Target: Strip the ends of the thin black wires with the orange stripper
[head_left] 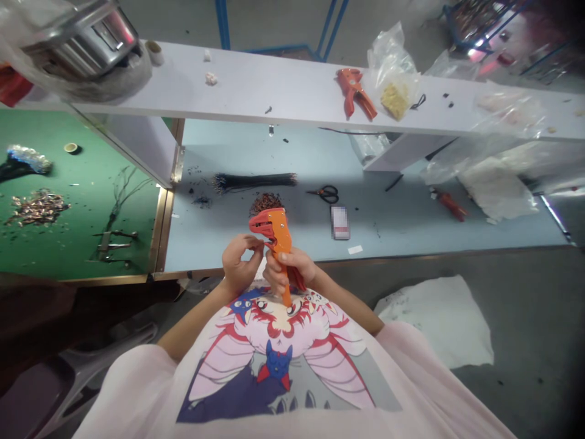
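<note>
1. The orange hand tool is gripped around its handles by the right hand, at the near edge of the table.
2. On the left hand, thumb and forefinger are brought together beside the tool's mouth — whether anything is pinched cannot be told.
3. A fingertip could be nipped if the handles were squeezed this close.
4. The copper-coloured scraps could be scattered — if knocked by the tool's head.

Open tabletop right of phone, scissors beside it, raised shelf behind

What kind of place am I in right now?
Probably a workshop where wires are handled: a bundle of dark wires lies on the blue worktop, with scissors nearby, and your right hand grips an orange hand tool.
</note>
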`<state>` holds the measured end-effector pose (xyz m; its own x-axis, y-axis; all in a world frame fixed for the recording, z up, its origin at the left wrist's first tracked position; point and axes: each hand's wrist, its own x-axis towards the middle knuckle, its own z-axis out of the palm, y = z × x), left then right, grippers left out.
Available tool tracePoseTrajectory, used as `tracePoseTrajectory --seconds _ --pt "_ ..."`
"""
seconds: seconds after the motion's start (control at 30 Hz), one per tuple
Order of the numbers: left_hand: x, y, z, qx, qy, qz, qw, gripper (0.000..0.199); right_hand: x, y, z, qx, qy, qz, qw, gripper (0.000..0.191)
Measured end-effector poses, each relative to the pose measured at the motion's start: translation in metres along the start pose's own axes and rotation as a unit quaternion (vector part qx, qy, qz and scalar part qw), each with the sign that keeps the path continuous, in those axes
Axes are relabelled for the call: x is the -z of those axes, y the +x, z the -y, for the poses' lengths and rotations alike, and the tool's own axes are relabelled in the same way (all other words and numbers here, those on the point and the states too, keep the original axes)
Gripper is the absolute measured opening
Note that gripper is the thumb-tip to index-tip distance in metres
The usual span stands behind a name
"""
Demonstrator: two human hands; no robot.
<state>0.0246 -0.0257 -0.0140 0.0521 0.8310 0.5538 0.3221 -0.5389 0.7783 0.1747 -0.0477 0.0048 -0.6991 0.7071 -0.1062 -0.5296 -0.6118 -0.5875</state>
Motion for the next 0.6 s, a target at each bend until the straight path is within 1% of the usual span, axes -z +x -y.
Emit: tracePoseTrajectory --seconds 0.13,0.23,0.33,0.43,0.47,0.5,0.53,0.57,0.6 --pt "-0.001 0.002 0.002 -0.008 0.002 -0.009 1.000 0.003 0.000 0.003 0.003 0.003 0.051 -0.044 0.998 0.037" --pt "-0.001 0.005 0.004 -0.002 0.009 0.001 1.000 0.003 0.002 0.005 0.007 0.004 0.058 -0.043 0.997 0.034" --pt "-0.004 0.008 0.006 0.044 -0.003 0.013 0.999 0.004 0.005 0.005 0.014 0.022 0.048 -0.043 0.998 0.031" --pt "-0.007 0.009 0.013 0.130 -0.045 0.014 0.990 0.006 0.017 0.007 0.024 0.034 0.014 -0.076 0.996 0.029" --pt "-0.009 0.010 0.016 0.165 -0.066 0.013 0.984 0.008 0.024 0.009 0.027 0.028 -0.013 -0.099 0.995 0.030" --pt "-0.010 0.010 0.020 0.202 -0.090 0.012 0.975 0.009 0.033 0.013 0.030 0.009 -0.060 -0.136 0.989 0.031" --pt "-0.011 0.010 0.024 0.240 -0.116 0.011 0.964 0.012 0.043 0.017 0.031 -0.017 -0.117 -0.181 0.976 0.032" --pt "-0.012 0.010 0.028 0.275 -0.143 0.011 0.951 0.014 0.054 0.022 0.031 -0.053 -0.187 -0.236 0.952 0.031" --pt "-0.012 0.010 0.032 0.308 -0.168 0.014 0.936 0.017 0.066 0.028 0.030 -0.093 -0.274 -0.308 0.906 0.029"
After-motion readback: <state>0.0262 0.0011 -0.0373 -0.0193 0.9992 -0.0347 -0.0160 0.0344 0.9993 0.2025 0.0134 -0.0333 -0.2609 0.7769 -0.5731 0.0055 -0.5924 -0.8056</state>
